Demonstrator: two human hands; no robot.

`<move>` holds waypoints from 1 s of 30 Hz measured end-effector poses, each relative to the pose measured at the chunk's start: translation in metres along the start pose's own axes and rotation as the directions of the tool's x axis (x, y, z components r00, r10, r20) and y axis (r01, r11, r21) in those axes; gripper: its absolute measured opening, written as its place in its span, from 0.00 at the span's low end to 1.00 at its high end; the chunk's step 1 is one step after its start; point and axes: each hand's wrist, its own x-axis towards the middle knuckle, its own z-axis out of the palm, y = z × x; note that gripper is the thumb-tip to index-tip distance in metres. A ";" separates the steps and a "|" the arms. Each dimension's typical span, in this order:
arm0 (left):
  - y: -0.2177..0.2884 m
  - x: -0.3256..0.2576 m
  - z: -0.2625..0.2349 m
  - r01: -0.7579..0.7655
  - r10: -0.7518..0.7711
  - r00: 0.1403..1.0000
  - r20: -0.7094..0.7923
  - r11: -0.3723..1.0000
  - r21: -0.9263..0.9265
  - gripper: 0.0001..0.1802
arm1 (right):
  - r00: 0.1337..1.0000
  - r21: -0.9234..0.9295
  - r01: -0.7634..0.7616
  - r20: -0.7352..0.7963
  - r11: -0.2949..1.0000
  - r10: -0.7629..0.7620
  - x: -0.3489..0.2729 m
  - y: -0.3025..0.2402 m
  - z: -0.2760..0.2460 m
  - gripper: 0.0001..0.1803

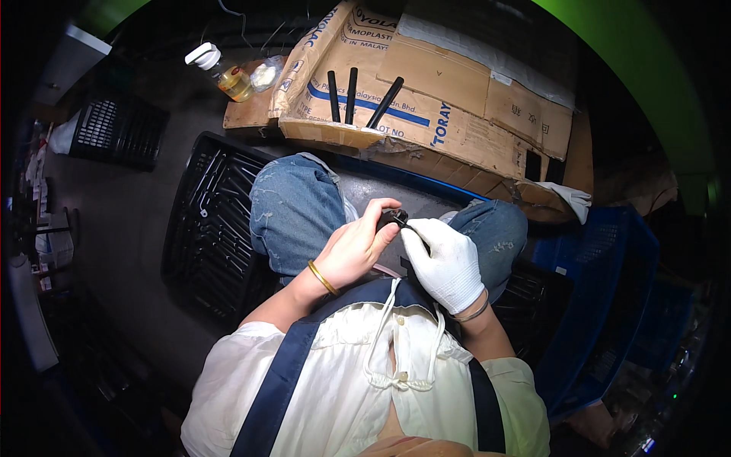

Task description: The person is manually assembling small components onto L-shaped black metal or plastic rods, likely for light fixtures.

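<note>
My bare left hand (pixel 352 247), with a gold bangle at the wrist, is closed round a small dark part (pixel 394 218) above my lap. Its fingers and thumb hide much of the part, so its exact kind does not show. My right hand (pixel 445 263), in a white knitted glove, pinches at the right side of the same part. Whether a thin tool sits in those gloved fingers, I cannot make out. Beyond my knees, three black rods (pixel 352 95) lie or lean on a cardboard-covered surface (pixel 472 152), apart from both hands.
Left of my knee stands a black crate (pixel 199 183) full of long dark parts. A pump bottle of yellow liquid (pixel 228 76) and a clear plastic bag (pixel 266 75) are at the back left. Blue crates (pixel 586 305) stand right; a white glove (pixel 571 196) hangs off the cardboard's edge.
</note>
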 end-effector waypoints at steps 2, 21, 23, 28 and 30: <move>-0.001 0.000 -0.001 0.015 -0.016 1.000 0.015 1.000 0.013 0.19 | 0.999 -0.008 -0.015 0.043 1.000 0.015 0.001 0.000 -0.001 0.08; 0.000 0.014 0.002 -0.144 0.182 0.957 -0.225 0.973 0.178 0.19 | 0.977 0.531 -0.091 -0.116 0.843 0.179 0.019 0.002 0.027 0.15; -0.007 0.016 0.004 -0.224 0.242 0.920 -0.307 0.970 0.093 0.20 | 0.977 0.576 -0.081 -0.114 0.813 0.179 0.025 0.009 0.029 0.15; -0.020 0.008 0.013 -0.275 0.212 0.887 -0.410 0.956 -0.101 0.18 | 0.998 0.483 0.007 -0.058 0.876 0.024 0.033 0.001 0.017 0.12; -0.022 0.010 0.014 -0.287 0.181 0.886 -0.427 0.937 -0.198 0.17 | 0.999 0.466 -0.007 -0.034 0.885 0.026 0.036 0.000 0.014 0.12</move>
